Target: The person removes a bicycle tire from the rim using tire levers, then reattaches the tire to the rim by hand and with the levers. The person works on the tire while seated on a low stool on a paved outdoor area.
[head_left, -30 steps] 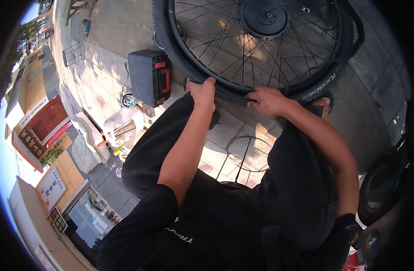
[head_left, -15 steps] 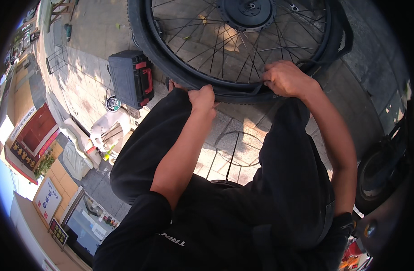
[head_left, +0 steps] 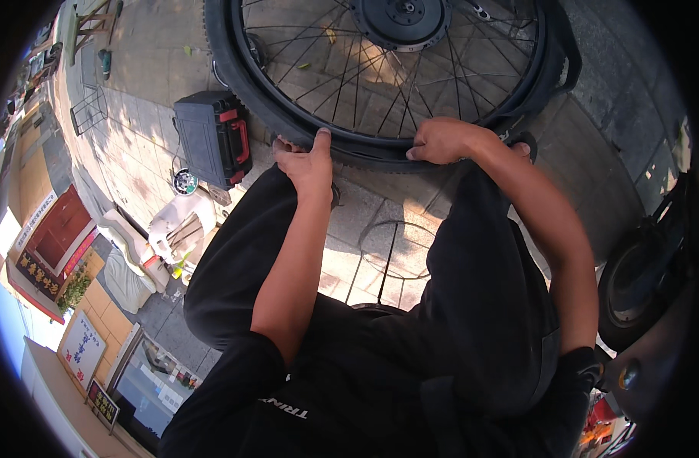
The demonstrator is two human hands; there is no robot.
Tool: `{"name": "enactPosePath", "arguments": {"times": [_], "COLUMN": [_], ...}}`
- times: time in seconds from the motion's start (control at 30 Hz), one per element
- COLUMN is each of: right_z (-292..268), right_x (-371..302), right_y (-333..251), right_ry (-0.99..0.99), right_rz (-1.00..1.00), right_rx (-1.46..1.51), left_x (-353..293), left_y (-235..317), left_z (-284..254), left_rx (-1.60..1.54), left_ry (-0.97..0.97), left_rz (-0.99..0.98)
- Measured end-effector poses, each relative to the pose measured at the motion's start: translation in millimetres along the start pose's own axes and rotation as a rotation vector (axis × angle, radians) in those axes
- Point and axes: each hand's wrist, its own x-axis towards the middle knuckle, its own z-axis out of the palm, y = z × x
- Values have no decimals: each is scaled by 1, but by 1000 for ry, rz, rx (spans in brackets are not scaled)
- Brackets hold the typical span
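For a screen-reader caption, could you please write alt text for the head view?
Seen from above, a person's left hand and right hand grip the black rubber tyre of a large spoked wheel with a dark hub, lying on paving. A black toolcase with red latches sits to the left.

Black tyre (head_left: 288,122) on spoked wheel rim (head_left: 471,122), wheel lying flat on paved ground, large dark hub (head_left: 399,19) at centre, thin spokes radiating, near tyre edge at knees.
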Motion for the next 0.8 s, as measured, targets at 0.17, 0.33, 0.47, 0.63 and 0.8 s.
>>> {"name": "enactPosePath", "arguments": {"times": [0.17,0.33,0.47,0.63,0.8], "right_z": [28,2,-28,-30,-45], "right_x": [12,-32,-98,-106,-111], "right_y": [-10,0,8,36,45], "right_ry": [88,470,562,810,578], "right_rz": [-70,-161,450,120,177], "right_rx": [55,-244,-458,-474,-340], "left_x": [-42,-60,-57,-58,-59], "left_y": [38,22,20,11,13], "left_z": [6,30,33,44,32], "left_rx": [473,882,955,859,867], "left_ry": [-501,-821,-849,-880,-863], "left_rz": [641,804,858,805,831]}}
